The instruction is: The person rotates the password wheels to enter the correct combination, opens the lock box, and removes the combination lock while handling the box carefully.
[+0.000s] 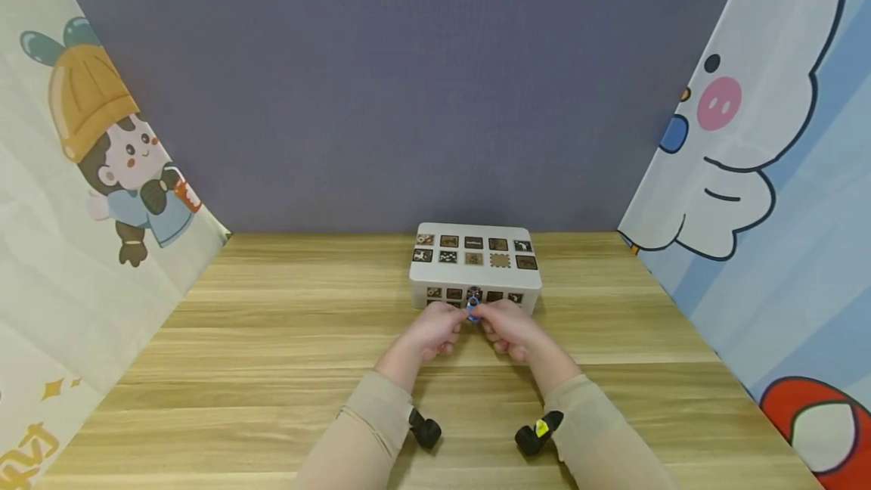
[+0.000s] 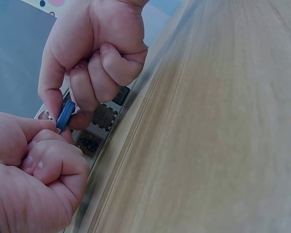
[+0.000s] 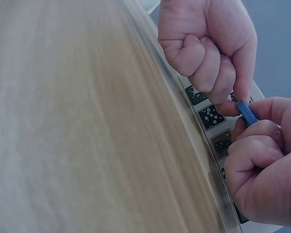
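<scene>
"Start at the left. What has the left hand point(image 1: 435, 327) got?"

"A pinch grip: thumb and finger on the small blue piece point(image 1: 472, 310), the other fingers curled into the palm."

"And where is that piece, exactly?"

"Between the two hands, right in front of the white box point(image 1: 469, 274), about the middle of its front wall. The box sits near the back edge of the table point(image 1: 272, 339), slightly right of that edge's middle, well apart from both back corners."

"Attached to the box?"

"Can't tell; the fingers cover too much. It could be a little lock."

"How would it handle?"

"Light, I'd guess, and stiff, with little risk of breaking. Its sides look smooth, so it may slip or twist under damp fingertips. I'd take it by the flat sides, close to the ends, since there's barely room for two pinches."

"The box?"

"Rigid-looking, and probably light enough to slide on that wood if tugged. I'd steady it by the front corners."

"Last, the right hand point(image 1: 510, 327)?"

"It mirrors the left: thumb and finger pinching the same blue piece from the right, remaining fingers tucked in. Neither hand is free."
</scene>
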{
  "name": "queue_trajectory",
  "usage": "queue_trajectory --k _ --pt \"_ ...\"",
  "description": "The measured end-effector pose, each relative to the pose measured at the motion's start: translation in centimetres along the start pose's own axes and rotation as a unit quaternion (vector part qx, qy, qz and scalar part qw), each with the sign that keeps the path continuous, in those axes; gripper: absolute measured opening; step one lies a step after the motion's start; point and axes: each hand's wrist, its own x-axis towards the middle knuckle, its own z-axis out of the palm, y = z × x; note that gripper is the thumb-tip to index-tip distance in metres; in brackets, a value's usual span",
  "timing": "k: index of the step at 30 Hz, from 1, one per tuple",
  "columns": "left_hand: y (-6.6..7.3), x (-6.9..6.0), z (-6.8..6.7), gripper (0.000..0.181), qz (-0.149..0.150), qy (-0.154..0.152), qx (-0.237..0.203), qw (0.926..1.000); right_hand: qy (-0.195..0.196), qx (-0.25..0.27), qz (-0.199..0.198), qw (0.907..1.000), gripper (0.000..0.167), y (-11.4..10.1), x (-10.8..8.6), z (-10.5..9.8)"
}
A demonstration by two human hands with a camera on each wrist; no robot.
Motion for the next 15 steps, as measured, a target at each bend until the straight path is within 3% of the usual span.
queue_trajectory --k 15 --pt "0.09 0.05 -0.15 0.028 0.002 -0.002 0.002 1.0000 0.006 -0.007 0.002 1.0000 0.039 -0.03 0.06 0.05"
